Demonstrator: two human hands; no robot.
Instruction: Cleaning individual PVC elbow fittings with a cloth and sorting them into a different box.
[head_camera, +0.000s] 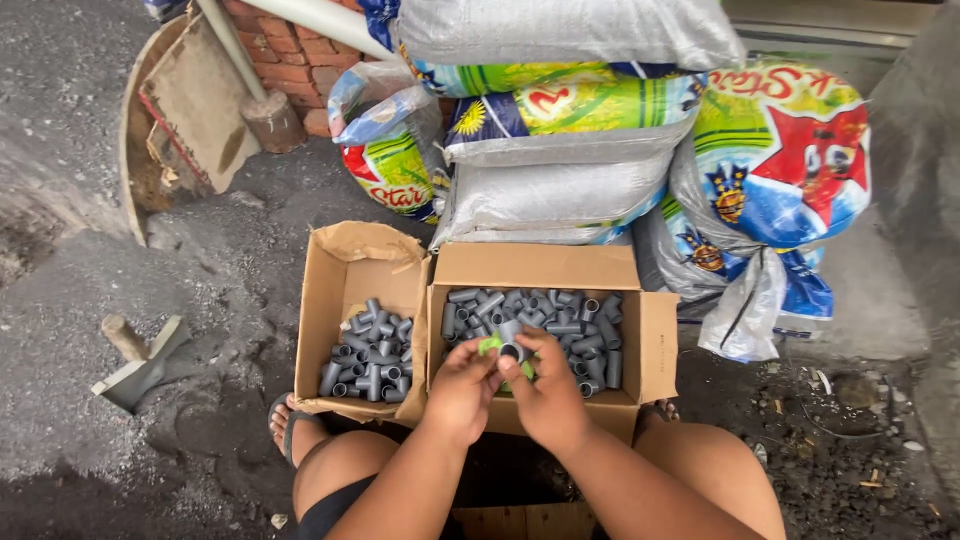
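Hands over cartons: my left hand (462, 385) and right hand (545, 388) both pinch one grey pipe fitting (512, 349); green scrap (490, 344) at its 9 o'clock.

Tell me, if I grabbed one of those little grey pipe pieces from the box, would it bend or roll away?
A grey pipe fitting looks like hard plastic, so probably stiff and light. Its round ends might let it roll a little, though the tee branches on many would likely stop it.

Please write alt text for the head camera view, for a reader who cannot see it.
Both hands, left hand and right hand, hold a grey pipe fitting with a green scrap over the right cardboard box of fittings; a second box sits left, sacks behind.
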